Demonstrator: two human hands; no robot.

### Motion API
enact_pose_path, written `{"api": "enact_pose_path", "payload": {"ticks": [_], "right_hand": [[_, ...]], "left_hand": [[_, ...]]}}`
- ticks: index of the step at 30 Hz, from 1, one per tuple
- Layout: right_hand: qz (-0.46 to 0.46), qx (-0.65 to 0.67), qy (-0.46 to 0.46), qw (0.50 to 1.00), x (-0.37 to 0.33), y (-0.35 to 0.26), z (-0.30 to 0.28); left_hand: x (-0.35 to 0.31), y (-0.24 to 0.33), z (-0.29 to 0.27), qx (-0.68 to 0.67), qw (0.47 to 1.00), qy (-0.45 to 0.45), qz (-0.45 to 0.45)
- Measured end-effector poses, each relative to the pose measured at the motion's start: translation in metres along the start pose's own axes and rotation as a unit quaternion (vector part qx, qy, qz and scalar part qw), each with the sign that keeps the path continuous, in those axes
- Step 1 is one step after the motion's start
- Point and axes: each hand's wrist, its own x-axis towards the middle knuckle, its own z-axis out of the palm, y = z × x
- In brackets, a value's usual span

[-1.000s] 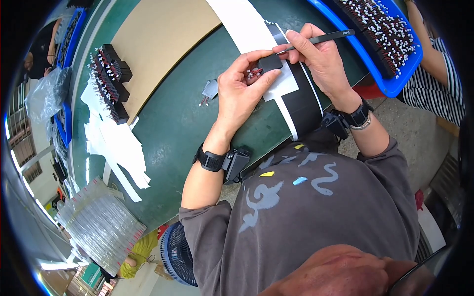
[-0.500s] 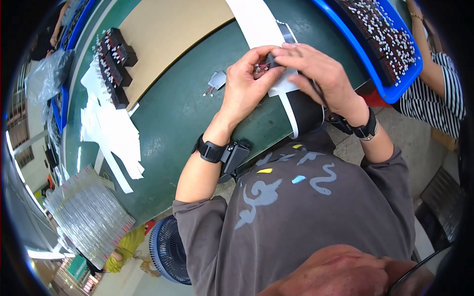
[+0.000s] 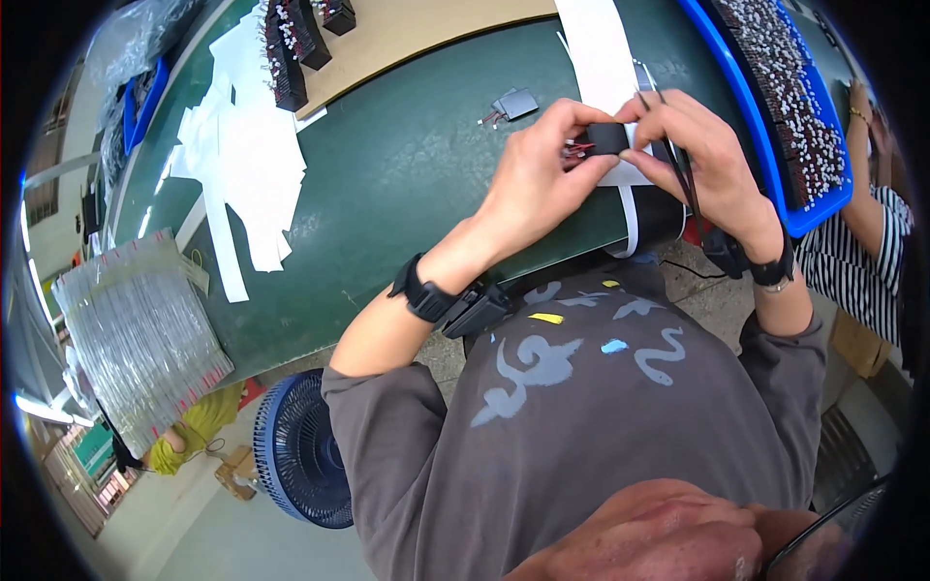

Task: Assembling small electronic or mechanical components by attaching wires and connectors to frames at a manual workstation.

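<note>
My left hand (image 3: 542,165) is closed around a small dark block (image 3: 608,138), its fingers and thumb on the left end. It looks like a stack of thin battery cells; red wires (image 3: 575,150) stick out beside my left palm. My right hand (image 3: 712,160) pinches the block's right end and also holds dark tweezers (image 3: 682,172), which lie across its fingers. Under the block runs a white paper strip (image 3: 596,48) along the table. To the left, a couple of loose grey flat cells (image 3: 517,104) with short wires and white plugs lie on the green table (image 3: 417,155).
A blue tray (image 3: 796,225) packed with dark wired cells stands on the right, by a person in a striped sleeve (image 3: 883,232). Left are cut white sheets (image 3: 247,145), black wired stacks (image 3: 291,82) on a tan board (image 3: 426,24), a bundle of clear tubes (image 3: 140,334) and a fan (image 3: 305,450).
The view has shifted, so the table appears farther left and up. The fingers of my right hand have drawn back from over the block to its right end; the block now shows more plainly.
</note>
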Motion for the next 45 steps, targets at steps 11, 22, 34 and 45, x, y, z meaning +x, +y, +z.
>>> {"api": "enact_pose_path", "payload": {"ticks": [11, 22, 34, 45], "right_hand": [[-0.068, 0.007, -0.076, 0.995, 0.062, 0.038, 0.034], [-0.059, -0.027, -0.126, 0.99, 0.066, 0.048, 0.047], [0.321, 0.536, -0.116, 0.772, 0.06, 0.062, 0.025], [0.332, 0.665, -0.067, 0.665, 0.059, 0.063, 0.029]], "left_hand": [[0.001, -0.028, -0.097, -0.125, 0.964, 0.234, 0.013], [0.001, -0.041, -0.099, -0.147, 0.956, 0.253, 0.011], [0.002, -0.042, -0.086, -0.175, 0.963, 0.203, -0.004], [0.001, -0.035, -0.08, -0.162, 0.966, 0.197, -0.042]]}}
